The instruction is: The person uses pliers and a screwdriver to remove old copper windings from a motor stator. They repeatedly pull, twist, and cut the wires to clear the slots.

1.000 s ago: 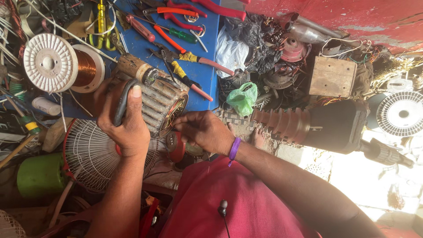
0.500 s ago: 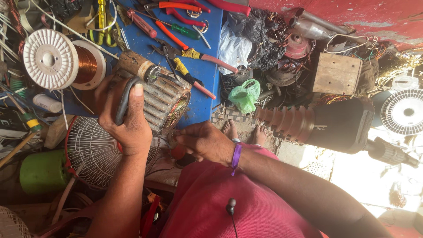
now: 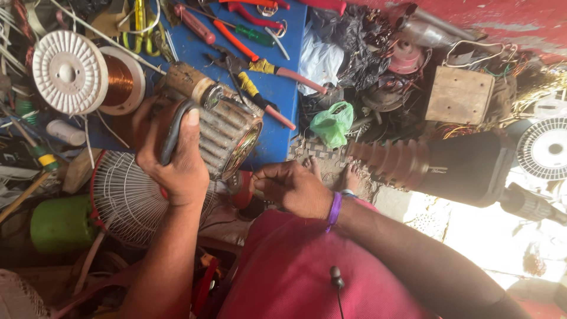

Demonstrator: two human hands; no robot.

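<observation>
A copper wire spool (image 3: 88, 80), green plastic bag (image 3: 332, 123), wooden block (image 3: 459, 94), white fan guard (image 3: 133, 198).

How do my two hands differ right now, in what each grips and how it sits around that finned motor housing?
The left hand lies on top of the finned motor housing, wrapped around a dark handled tool; the right hand sits lower, beside the housing's open end, fingers curled towards a small red part. The right wrist wears a purple band; the left is bare. Whether the right hand actually grips anything is hidden. Both are bare and close to the housing.
</observation>
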